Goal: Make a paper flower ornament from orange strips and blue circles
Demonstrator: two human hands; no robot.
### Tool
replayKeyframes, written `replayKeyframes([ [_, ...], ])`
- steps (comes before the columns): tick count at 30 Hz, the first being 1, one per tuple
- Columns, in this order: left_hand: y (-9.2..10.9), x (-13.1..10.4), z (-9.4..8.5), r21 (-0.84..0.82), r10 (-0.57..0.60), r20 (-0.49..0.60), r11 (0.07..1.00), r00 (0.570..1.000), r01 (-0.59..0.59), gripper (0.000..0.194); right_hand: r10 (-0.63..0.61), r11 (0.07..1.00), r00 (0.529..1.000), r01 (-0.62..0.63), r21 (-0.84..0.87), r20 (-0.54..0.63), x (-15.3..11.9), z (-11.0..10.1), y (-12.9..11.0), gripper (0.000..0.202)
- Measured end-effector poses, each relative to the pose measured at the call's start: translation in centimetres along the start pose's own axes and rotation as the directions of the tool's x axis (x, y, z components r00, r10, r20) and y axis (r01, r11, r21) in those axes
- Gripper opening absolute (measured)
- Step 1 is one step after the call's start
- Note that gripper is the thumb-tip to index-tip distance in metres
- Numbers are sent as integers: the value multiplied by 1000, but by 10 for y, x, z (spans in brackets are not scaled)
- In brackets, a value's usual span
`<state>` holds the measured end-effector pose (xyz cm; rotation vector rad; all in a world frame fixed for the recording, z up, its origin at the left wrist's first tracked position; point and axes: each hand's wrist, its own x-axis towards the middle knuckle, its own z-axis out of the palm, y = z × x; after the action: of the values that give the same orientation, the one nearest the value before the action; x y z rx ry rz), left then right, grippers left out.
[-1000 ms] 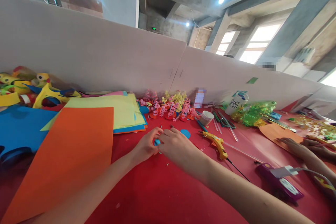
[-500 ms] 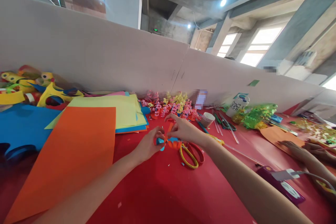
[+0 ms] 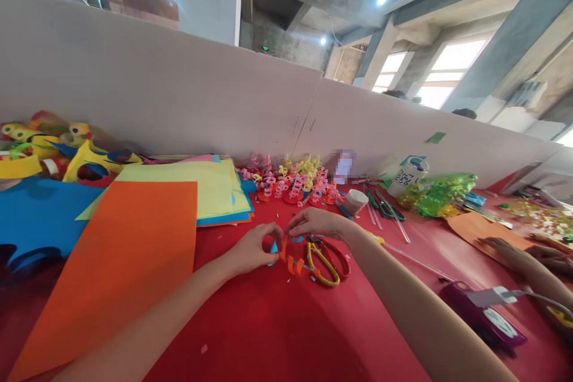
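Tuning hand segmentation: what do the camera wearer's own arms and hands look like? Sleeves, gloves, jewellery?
Left hand and right hand are bare: no gloves, and no rings, watch or bracelet visible. No sleeves show on the forearms up to the picture's edge. Nail details are too small to tell.

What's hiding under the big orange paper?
Pale yellow-green paper peeks out past the top and both sides of the big orange paper. The orange paper covers the rest, so I can't see what else is under there.
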<state>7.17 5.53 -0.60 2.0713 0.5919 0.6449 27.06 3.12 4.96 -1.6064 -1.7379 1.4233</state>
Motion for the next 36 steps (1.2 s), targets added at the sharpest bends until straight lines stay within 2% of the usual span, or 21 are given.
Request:
replayKeyframes([
  [4, -3, 1, -9, 157, 28, 42, 987, 999, -34, 20, -18, 1000, 997, 18, 12, 71, 1, -1, -1, 23],
  [9, -7, 1, -14, 162, 48, 83, 985, 995, -61, 24, -68, 997, 997, 66, -44, -39, 8, 0, 3, 17],
  [14, -11, 1, -11, 164, 27, 90, 986, 996, -42, 18, -107, 994, 988, 107, -5, -110, 21, 6, 15, 21],
  [18, -16, 3, -8, 55, 1, 35, 998, 999, -3, 15, -140, 989, 977, 145, 20, -163, 25, 8, 21, 22],
  [21, -21, 5, -7, -85, -53, -30, 995, 998, 50, 8, -164, 981, 966, 182, 70, -202, 22, 10, 24, 29],
  [23, -23, 6, -7, -187, -85, -51, 980, 995, 74, 10, -179, 971, 956, 210, 116, -232, 19, 14, 26, 35],
  [29, -15, 6, -9, -483, -184, -64, 866, 981, 131, 19, -176, 937, 923, 264, 228, -343, 9, 33, 27, 36],
  [34, -14, 6, -5, -631, -283, -92, 759, 955, 164, 18, -120, 908, 873, 289, 303, -473, 2, 46, 27, 29],
  [36, -14, 6, -3, -666, -304, -86, 726, 949, 172, 17, -89, 888, 877, 285, 361, -472, 1, 50, 28, 30],
])
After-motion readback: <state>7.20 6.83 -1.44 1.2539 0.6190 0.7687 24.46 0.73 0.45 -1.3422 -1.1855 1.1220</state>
